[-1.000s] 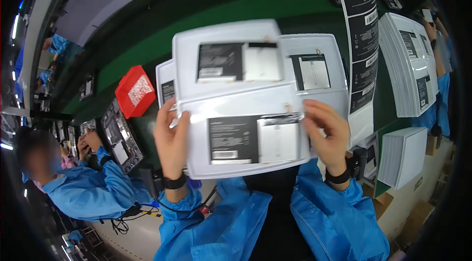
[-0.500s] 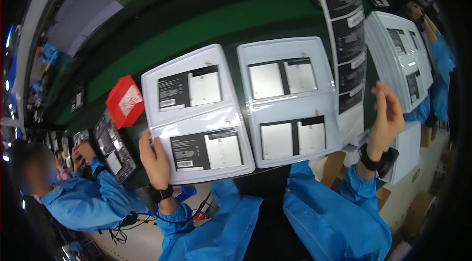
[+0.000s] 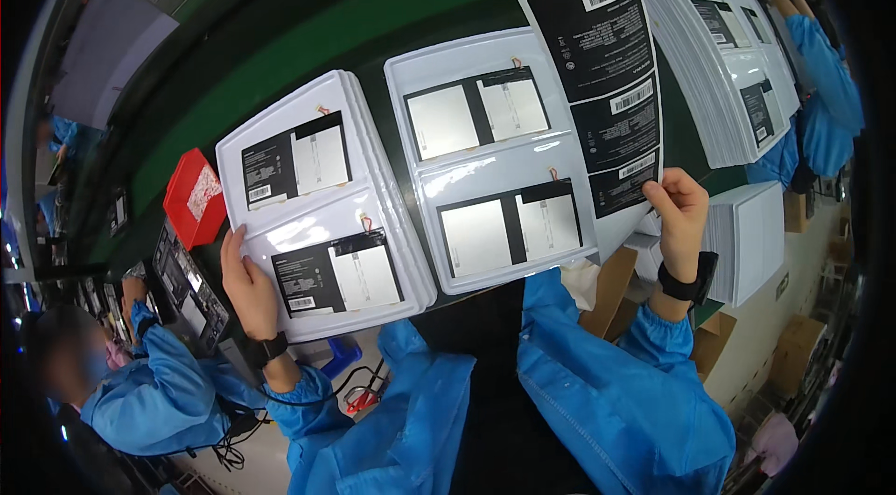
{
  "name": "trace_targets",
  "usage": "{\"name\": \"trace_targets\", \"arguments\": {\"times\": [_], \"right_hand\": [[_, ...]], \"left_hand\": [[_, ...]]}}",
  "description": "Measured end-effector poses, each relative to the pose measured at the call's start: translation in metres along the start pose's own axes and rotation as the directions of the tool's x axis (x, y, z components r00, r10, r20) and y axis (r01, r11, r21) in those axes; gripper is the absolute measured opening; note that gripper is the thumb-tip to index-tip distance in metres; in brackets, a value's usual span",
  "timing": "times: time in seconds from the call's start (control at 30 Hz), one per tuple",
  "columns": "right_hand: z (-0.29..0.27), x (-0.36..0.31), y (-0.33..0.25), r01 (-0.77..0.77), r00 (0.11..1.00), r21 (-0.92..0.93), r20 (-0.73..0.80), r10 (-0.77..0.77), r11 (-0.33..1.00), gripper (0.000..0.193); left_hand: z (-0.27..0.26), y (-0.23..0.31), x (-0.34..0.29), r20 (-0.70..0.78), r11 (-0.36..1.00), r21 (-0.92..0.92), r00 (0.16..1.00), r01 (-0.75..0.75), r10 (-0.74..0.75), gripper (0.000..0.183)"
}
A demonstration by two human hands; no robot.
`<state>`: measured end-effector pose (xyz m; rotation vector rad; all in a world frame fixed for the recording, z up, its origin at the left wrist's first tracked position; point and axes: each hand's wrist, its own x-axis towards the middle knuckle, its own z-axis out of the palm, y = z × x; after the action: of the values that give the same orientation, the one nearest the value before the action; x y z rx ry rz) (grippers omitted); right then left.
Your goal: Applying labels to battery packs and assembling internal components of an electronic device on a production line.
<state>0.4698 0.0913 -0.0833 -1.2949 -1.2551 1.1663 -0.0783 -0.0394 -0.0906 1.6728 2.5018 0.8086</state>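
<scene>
- One label strip (image 3: 607,56), black panels with pale barcode patches; we log its long axis as slanting from the upper edge of the view down and rightward, ending at the right hand (image 3: 681,215).
- One right hand, the nearer to the strip: we record thumb and fingertips pinching its lower right corner, the strip extending away up and to the left.
- One right tray (image 3: 467,168), white, lying left of the right hand, near but apart from it; the strip overlaps its right edge in our view.
- Two battery packs (image 3: 442,125) in the right tray, one per compartment, silver halves showing with a black band between; we see no printed label on them.
- One left tray (image 3: 303,211), uppermost of a stack, just left of the right tray; two packs inside, each black and printed on its left half, silver on its right.
- One left hand (image 3: 250,288), fingers loosely spread and resting against the left tray's outer left edge; we find nothing lifted in it.
- One red bin (image 3: 179,196) holding white pieces, on the green desk (image 3: 280,52), beyond the left hand.
</scene>
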Motion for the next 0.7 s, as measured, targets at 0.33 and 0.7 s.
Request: {"name": "trace_targets", "arguments": {"times": [0.33,0.7], "right_hand": [[0.01,-0.036,0.001,-0.14,0.988,0.066,0.07,0.135,0.988,0.007],[0.031,-0.103,0.008,0.072,0.972,0.023,-0.226,-0.065,0.997,0.027]], "left_hand": [[0.022,0.106,-0.003,-0.175,0.989,-0.091,0.98,-0.113,0.096,0.046],[0.116,0.306,-0.074,0.564,-0.035,-0.788,0.745,0.614,0.356,0.023]]}}
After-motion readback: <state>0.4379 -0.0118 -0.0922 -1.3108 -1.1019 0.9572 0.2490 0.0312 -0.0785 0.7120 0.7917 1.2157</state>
